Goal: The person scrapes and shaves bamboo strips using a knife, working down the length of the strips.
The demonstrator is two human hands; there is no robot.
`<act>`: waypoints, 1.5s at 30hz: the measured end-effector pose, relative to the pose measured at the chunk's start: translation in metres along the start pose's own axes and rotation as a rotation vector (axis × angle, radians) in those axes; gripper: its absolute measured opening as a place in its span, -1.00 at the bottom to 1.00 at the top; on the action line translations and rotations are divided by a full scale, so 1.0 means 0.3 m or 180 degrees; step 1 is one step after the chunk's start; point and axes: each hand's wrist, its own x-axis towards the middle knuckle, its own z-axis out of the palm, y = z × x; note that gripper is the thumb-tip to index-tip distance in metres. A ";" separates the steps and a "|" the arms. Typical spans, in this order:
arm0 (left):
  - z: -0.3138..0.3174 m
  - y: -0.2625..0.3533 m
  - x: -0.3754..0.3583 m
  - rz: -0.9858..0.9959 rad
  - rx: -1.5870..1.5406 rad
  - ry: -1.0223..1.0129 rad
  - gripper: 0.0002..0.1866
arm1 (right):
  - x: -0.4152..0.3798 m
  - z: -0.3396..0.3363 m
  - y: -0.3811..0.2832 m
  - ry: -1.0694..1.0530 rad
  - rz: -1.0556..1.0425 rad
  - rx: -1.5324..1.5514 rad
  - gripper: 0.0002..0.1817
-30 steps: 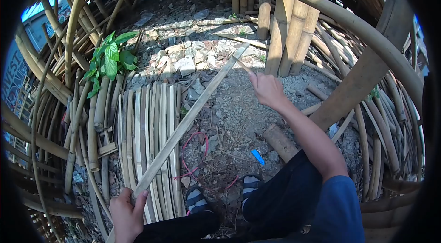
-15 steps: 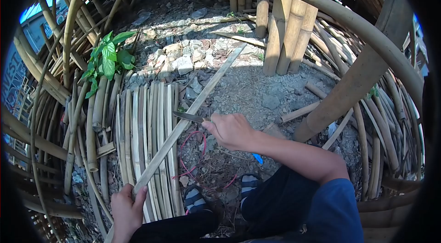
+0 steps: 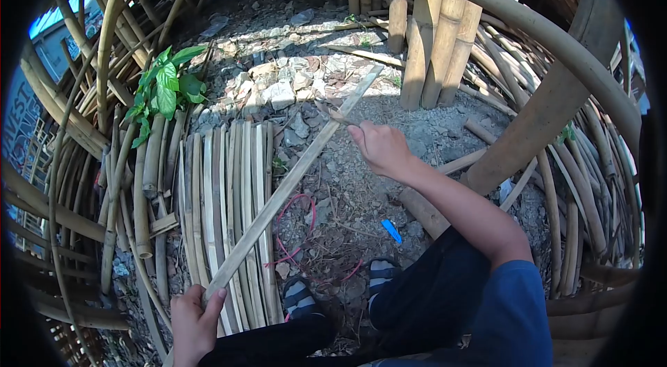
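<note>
A long, flat bamboo strip [image 3: 278, 199] slants from the lower left up toward the stony ground. Its near end is gripped by my left hand [image 3: 194, 322], thumb along the top and fingers wrapped round. My right hand [image 3: 381, 148] is closed on the handle of a knife [image 3: 336, 115], the handle mostly hidden by my fingers. The knife's blade lies across the strip near its far end. Beneath and left of the strip, several split bamboo strips [image 3: 233, 159] lie side by side on the ground.
A leafy green plant [image 3: 165, 86] grows at the left beside bamboo poles. Thick upright bamboo posts [image 3: 445, 27] stand ahead, and a leaning pole [image 3: 535, 117] is close on the right. Pink string [image 3: 279, 242] and a blue scrap [image 3: 391, 231] lie near my feet.
My right hand has moved the knife forward along the strip, away from me, toward the far end. My left hand keeps its grip in nearly the same place.
</note>
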 end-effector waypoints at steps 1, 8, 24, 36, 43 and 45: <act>-0.002 0.003 -0.001 0.0016 -0.0005 -0.0002 -0.52 | 0.006 -0.015 0.033 -0.0070 0.0027 -0.0070 -0.44; 0.009 0.018 -0.018 0.0228 0.0150 0.0001 -0.56 | 0.032 -0.047 0.254 -0.0279 0.0845 -0.0200 -0.37; 0.019 -0.038 0.040 0.0014 -0.0256 -0.0145 -0.46 | -0.174 -0.084 -0.311 -0.0850 -0.0459 0.1545 -0.63; 0.007 -0.038 0.032 0.0027 -0.0371 -0.0156 -0.49 | -0.115 -0.013 -0.174 0.0020 -0.0972 0.0689 -0.64; 0.002 -0.051 0.025 -0.0004 -0.0321 -0.0036 -0.47 | -0.053 -0.038 -0.045 0.0136 -0.0657 0.0229 -0.59; -0.014 -0.047 0.021 0.0005 -0.0260 -0.0092 -0.53 | -0.018 -0.035 -0.005 0.0069 -0.0356 0.0137 -0.55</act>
